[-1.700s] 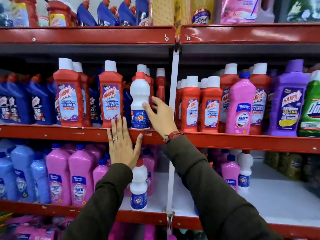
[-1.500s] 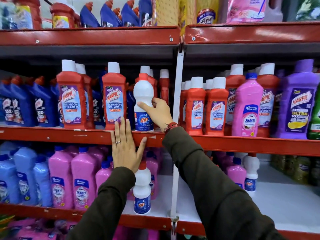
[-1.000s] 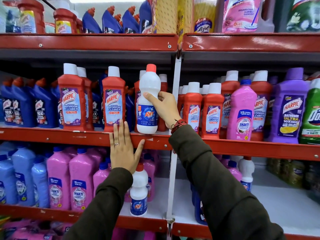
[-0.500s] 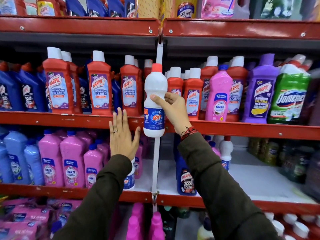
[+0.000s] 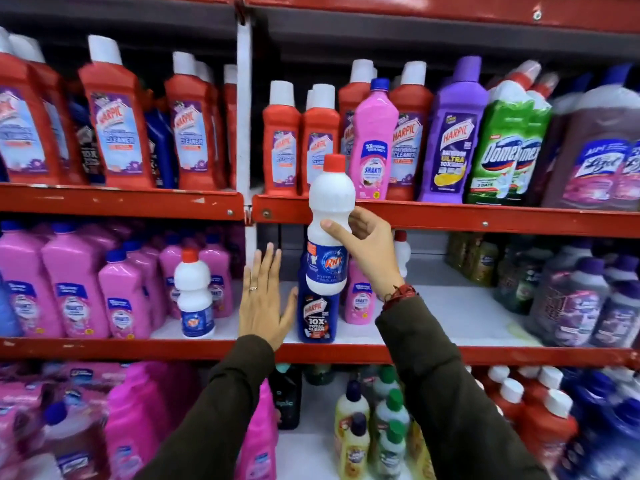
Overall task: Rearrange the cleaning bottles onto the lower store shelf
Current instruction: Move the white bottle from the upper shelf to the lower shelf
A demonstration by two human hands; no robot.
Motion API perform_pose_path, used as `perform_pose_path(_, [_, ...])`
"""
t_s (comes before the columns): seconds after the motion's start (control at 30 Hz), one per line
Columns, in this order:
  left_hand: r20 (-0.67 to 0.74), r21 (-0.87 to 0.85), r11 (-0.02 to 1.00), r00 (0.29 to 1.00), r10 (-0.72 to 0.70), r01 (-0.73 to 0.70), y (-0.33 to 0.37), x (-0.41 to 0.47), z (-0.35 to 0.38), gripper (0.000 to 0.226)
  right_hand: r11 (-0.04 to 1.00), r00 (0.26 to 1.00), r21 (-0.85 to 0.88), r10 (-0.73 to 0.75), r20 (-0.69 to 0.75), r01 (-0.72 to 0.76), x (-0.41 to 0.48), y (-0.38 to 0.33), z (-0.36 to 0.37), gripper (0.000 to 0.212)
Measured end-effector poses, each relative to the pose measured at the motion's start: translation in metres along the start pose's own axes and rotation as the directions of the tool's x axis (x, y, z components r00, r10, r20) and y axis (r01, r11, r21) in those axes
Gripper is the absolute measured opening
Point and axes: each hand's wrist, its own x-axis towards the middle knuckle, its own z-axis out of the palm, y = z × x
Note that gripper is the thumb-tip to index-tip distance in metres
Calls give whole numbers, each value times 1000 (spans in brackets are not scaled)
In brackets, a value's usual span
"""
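Observation:
My right hand (image 5: 369, 249) grips a white Rin bottle (image 5: 329, 230) with a red cap and blue label, held upright in the air in front of the red rail between the upper and lower shelves. My left hand (image 5: 265, 301) is flat and open, fingers up, in front of the lower shelf (image 5: 450, 313), just left of a dark blue Harpic bottle (image 5: 317, 320). A second white Rin bottle (image 5: 194, 296) stands on the lower shelf left of the white upright post, and a third (image 5: 401, 252) stands behind my right hand.
Pink Shakti bottles (image 5: 72, 289) fill the lower shelf's left side, and purple jugs (image 5: 575, 296) its right end. Red Harpic bottles (image 5: 114, 123) and one pink Shakti bottle (image 5: 374, 140) line the upper shelf. White shelf surface shows right of my right wrist.
My right hand lifted the Rin bottle off the upper shelf and carried it right and down past the post. My left hand left the upper rail and dropped to the lower shelf.

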Motion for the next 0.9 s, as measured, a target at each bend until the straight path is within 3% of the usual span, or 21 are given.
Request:
perform_pose_path(0.13, [110, 88, 993, 990, -85, 76, 1, -29, 37, 75, 996, 998, -60, 67, -12, -68, -21, 25, -41, 32])
perform_pose_path(0.4, [379, 206, 958, 886, -266, 199, 1, -70, 88, 119, 975, 985, -145, 164, -51, -169, -43, 81, -117, 37])
perform_pose_path(0.7, [288, 286, 943, 923, -255, 172, 0, -80, 105, 106, 952, 956, -153, 239, -173, -265, -28, 158, -171, 52])
perform_pose_path(0.9, [255, 322, 930, 929, -266, 178, 0, -81, 113, 106, 945, 940, -116, 282, -189, -307, -6, 194, -182, 50])
